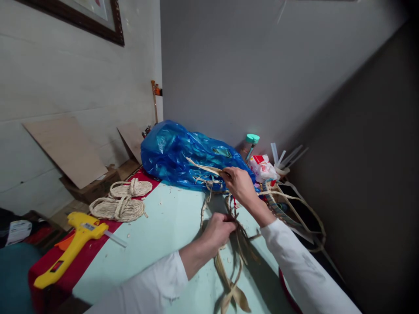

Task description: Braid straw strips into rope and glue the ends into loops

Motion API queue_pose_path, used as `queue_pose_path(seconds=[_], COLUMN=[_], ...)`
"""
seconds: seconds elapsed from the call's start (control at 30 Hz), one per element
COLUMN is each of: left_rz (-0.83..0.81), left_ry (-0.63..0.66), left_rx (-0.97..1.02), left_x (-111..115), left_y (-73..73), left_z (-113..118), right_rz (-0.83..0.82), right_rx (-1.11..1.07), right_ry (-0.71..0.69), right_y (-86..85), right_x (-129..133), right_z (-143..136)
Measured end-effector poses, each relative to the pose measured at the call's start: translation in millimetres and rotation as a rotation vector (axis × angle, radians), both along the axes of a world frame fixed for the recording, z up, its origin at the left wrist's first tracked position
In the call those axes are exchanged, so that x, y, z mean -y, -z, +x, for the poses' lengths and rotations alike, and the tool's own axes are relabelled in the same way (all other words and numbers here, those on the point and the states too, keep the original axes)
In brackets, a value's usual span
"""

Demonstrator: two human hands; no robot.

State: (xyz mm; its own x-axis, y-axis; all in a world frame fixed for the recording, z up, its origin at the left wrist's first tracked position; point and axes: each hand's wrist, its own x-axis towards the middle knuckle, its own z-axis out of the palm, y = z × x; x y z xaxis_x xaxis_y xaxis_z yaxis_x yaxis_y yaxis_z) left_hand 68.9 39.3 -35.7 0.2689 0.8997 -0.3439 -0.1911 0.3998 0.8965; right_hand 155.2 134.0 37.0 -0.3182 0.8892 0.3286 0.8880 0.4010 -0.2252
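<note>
The blue plastic bag [183, 152] lies along the far side of the counter [147, 231], and the person's two hands are on its near side. The right hand [239, 185] is the closer of the two to the bag, in front of its right-hand end. Its thumb and fingers are pinched together on one end of a pale fibre strip [204, 166]. The strip's long axis runs sideways across the bag's near face, from the fingertips leftward and slightly upward to a free tip; whether it brushes the plastic cannot be told.

The left hand [218, 231] is farther from the bag, on the person's side of it, thumb and fingers pressed together around a cluster of strands [241, 235]; the fingers hide exactly which ones are gripped. The strands trail away from the bag, roughly crosswise to the strip. The strip therefore lies beyond the left hand, toward the bag, with the right hand nearer to it.

A braided cord [205, 205] hangs between the bag and the left hand. To the near left of the bag lie two coiled braids [121, 209], and farther out on that same side, a yellow glue gun [80, 235].
</note>
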Motion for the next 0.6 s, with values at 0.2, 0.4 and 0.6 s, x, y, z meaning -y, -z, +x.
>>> queue_pose_path(seconds=[0.2,0.4,0.6], left_rz=[-0.028,0.026,0.053], left_ry=[-0.025,-0.060,-0.033], left_rx=[-0.013,-0.024,-0.023], left_x=[0,4,7], left_y=[2.9,7.1,-1.3], left_z=[2,0,-4], right_rz=[-0.113,-0.329,-0.320], right_rx=[-0.290,-0.516,-0.540], right_ry=[0.052,0.075,0.120], right_y=[4.0,43.4,45.2], right_x=[81,123,131], right_z=[49,82,80])
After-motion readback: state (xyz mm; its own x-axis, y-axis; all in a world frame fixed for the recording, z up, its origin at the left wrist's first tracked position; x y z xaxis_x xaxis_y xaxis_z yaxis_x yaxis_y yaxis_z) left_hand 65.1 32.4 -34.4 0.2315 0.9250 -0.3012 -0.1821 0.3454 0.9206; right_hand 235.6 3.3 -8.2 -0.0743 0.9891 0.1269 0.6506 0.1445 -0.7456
